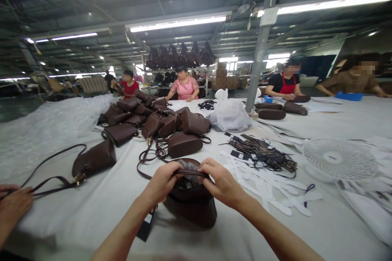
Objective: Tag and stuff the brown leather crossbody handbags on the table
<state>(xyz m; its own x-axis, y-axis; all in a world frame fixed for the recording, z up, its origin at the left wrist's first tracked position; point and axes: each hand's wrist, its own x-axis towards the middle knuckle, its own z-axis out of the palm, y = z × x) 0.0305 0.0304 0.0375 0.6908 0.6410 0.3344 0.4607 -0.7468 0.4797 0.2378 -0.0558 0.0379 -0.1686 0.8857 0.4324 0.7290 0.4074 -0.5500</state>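
A dark brown handbag stands on the white-covered table right in front of me, its mouth open and something greyish and shiny inside. My left hand pinches the near rim of the opening at the left. At the right end of the same rim, the fingers of my right hand are closed on it. A black hang tag dangles by the bag's left side. The bag's strap loops out on the left behind my hand.
Brown bags are heaped beyond mine. To the right lie black tags, white strips and a white woven basket. A white plastic sack stands near a post. Another person's hand touches a strap at left; co-workers sit opposite.
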